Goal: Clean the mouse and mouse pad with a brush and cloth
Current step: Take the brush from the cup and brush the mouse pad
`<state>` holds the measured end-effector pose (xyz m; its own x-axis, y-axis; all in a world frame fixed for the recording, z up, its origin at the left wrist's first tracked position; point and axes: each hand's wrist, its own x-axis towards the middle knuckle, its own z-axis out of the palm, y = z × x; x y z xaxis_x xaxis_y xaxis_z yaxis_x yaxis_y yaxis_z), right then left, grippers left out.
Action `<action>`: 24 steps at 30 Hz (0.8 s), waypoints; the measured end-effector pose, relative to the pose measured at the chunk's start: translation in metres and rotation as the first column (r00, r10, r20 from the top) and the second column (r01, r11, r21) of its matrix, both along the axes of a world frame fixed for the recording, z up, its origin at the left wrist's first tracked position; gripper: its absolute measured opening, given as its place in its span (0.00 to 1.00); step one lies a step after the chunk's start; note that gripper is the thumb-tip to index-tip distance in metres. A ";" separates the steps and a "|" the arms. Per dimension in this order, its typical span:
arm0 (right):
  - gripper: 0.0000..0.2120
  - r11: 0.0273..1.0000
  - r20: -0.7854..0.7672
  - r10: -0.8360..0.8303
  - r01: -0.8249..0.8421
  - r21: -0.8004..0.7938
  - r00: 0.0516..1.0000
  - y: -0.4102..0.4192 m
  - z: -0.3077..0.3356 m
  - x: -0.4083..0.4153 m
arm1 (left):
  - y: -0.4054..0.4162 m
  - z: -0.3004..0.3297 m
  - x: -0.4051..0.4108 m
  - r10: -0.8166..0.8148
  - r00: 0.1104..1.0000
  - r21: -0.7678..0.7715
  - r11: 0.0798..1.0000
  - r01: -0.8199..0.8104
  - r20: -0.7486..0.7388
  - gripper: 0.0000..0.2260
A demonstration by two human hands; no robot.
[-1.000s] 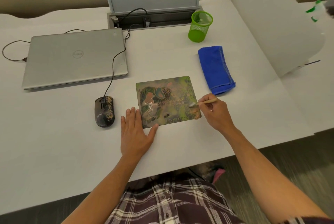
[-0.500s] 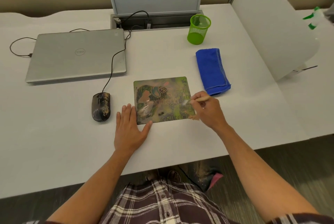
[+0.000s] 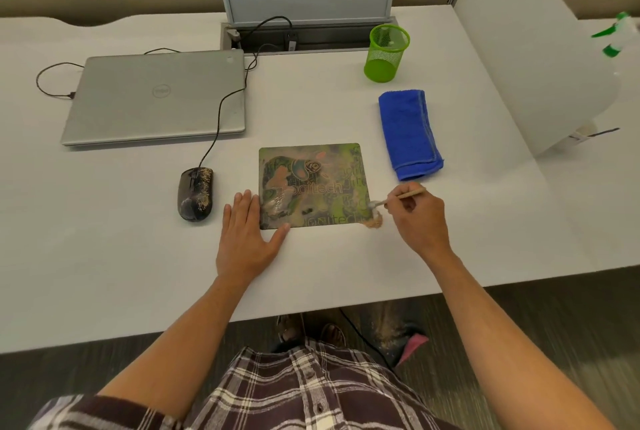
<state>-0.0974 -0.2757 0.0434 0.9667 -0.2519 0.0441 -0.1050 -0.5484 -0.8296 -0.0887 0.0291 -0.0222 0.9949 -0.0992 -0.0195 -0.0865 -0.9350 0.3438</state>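
Single head-worn wide view, looking forward and down, close over white desk (image 3: 104, 239)

Plaid shirt (image 3: 298, 391), dark maroon with white and grey checks, button front; short sleeves, forearms bare.

On the desk (image 3: 104, 256), the mouse pad (image 3: 313, 185) lies at centre; the mouse (image 3: 195, 194) sits at its 9 o'clock, the laptop (image 3: 157, 97) at 10 o'clock, the folded cloth (image 3: 408, 133) at 2 o'clock, the mesh cup (image 3: 387, 53) behind the cloth at 1 o'clock; the left hand (image 3: 246, 239) rests flat at the pad's 7 o'clock corner; the right hand (image 3: 417, 218) holds the brush (image 3: 398, 198) at the pad's 4 o'clock edge, beside a small heap of debris (image 3: 373, 221).
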 end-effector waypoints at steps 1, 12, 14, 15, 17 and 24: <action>0.02 1.000 0.006 0.005 -0.005 0.021 1.000 0.005 0.000 0.001 | 0.000 0.000 0.000 0.001 1.000 0.001 1.000 -0.001 -0.003 0.41; 0.03 1.000 -0.100 0.029 -0.027 0.015 0.995 -0.011 -0.006 -0.015 | 0.001 0.000 -0.001 -0.009 1.000 0.012 1.000 0.009 -0.002 0.39; 0.03 0.997 -0.080 -0.031 0.036 0.065 0.996 -0.009 -0.002 -0.006 | 0.001 0.000 -0.001 -0.004 1.000 0.005 1.000 0.004 -0.002 0.39; 0.05 0.993 -0.062 -0.068 0.074 0.093 0.996 -0.007 0.000 0.000 | 0.000 0.000 -0.001 -0.004 1.000 0.005 1.000 0.004 -0.003 0.39; 0.11 0.980 -0.040 -0.137 0.142 0.140 0.990 0.000 0.003 0.018 | 0.000 0.000 -0.001 -0.006 1.000 0.012 1.000 0.006 -0.006 0.40; 0.16 0.972 -0.015 -0.219 0.219 0.087 0.976 0.013 0.005 0.078 | 0.000 0.001 0.000 -0.007 1.000 0.013 1.000 0.008 -0.018 0.40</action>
